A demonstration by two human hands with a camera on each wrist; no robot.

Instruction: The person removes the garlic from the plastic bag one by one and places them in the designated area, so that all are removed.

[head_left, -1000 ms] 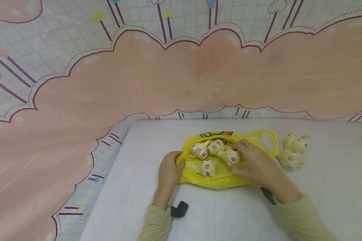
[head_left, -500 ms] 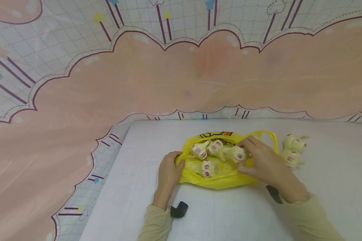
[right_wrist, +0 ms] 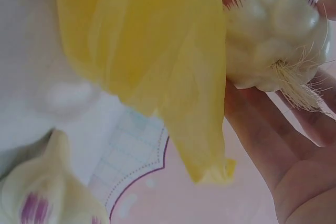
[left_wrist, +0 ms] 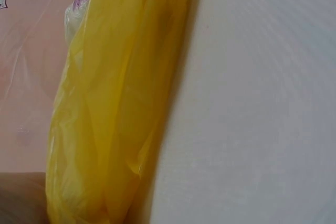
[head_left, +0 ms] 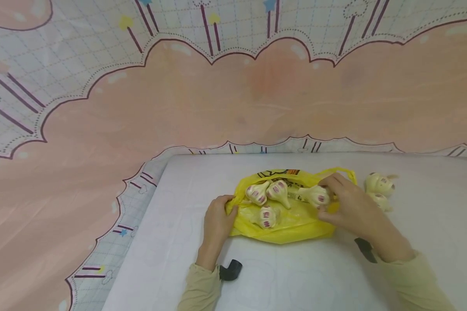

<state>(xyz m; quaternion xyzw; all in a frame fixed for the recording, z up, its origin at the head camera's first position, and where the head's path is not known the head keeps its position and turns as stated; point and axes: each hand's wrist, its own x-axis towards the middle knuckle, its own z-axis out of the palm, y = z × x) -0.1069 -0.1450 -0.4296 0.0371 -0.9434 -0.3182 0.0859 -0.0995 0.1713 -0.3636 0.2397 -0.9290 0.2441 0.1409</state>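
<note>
A yellow plastic bag [head_left: 292,233] lies with its mouth spread open, and several garlic bulbs show in it. My left hand [head_left: 218,218] grips the bag's left edge between thumb and fingers. Over the bag's right side my right hand [head_left: 350,205] holds a garlic bulb [head_left: 318,196] by its root end, stem pointing left. In the right wrist view the fingers [right_wrist: 262,135] lie around this bulb [right_wrist: 273,30], its roots showing. Three other bulbs stay in the bag, one garlic bulb [head_left: 267,217] nearest the front. In the left wrist view the bag [left_wrist: 121,93] hides most of the left hand.
Two garlic bulbs [head_left: 379,184] lie on the white table [head_left: 288,276] right of the bag, the nearer one partly behind my right hand. A bag handle loop [head_left: 348,172] reaches toward them. A patterned pink cloth [head_left: 257,103] hangs behind the table.
My right hand has moved right with the garlic bulb, drawing it away from the other bulbs toward the bag's right edge. The left hand keeps its grip in place.
</note>
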